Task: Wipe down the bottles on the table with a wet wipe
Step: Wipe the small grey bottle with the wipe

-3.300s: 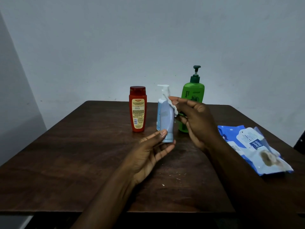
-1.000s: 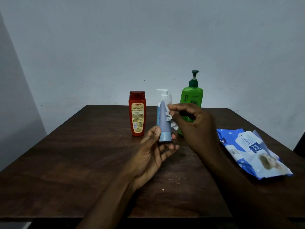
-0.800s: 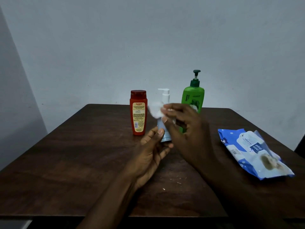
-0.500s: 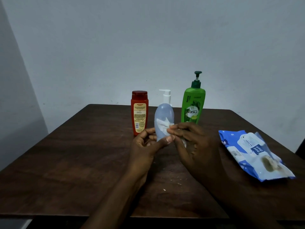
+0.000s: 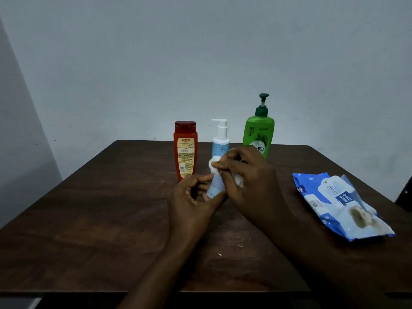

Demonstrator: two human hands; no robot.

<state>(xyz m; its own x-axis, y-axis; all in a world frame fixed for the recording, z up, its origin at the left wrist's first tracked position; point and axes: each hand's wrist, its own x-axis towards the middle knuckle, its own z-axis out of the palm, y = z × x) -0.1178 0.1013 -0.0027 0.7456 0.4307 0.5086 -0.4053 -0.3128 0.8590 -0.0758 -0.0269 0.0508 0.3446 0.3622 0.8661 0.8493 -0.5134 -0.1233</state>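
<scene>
My left hand (image 5: pixel 191 197) grips the cap end of a small pale-blue tube (image 5: pixel 215 185), held upright over the table. My right hand (image 5: pixel 247 175) is closed on a white wet wipe (image 5: pixel 213 164) and presses it around the tube's upper part, hiding most of it. Behind the hands stand three bottles: a red bottle (image 5: pixel 185 150) on the left, a light-blue pump bottle (image 5: pixel 220 139) in the middle, and a green pump bottle (image 5: pixel 259 132) on the right, its lower part hidden by my right hand.
A blue and white wet-wipe pack (image 5: pixel 338 202) lies at the right of the dark wooden table (image 5: pixel 100 219). A plain wall rises behind the far edge. Small white crumbs dot the tabletop near its front.
The tube has turned edge-on and my right hand has slid the wipe from its middle up over its upper part. My left hand keeps hold of the cap end.
</scene>
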